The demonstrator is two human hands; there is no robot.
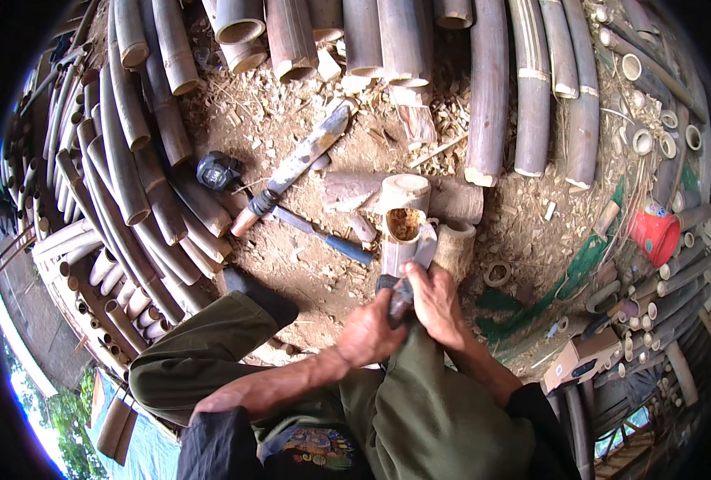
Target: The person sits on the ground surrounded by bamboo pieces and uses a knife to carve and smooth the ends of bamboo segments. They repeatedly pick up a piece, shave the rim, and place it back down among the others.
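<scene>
Low in the middle, a knife lies against the side of an upright bamboo tube, whose open top shows a brown, rough inside. My left hand is closed around the knife's dark handle. My right hand is closed at the base of the blade, close to the tube; its fingertips are partly hidden. Just beyond stand a pale-topped bamboo piece and a log lying on the dirt. Another short bamboo tube stands to the right.
On the ground at left lie a long wrapped tool, a blue-handled tool and a black, rounded object. Bamboo poles line the far side and the left. Right are a red bucket, green netting and a cardboard box.
</scene>
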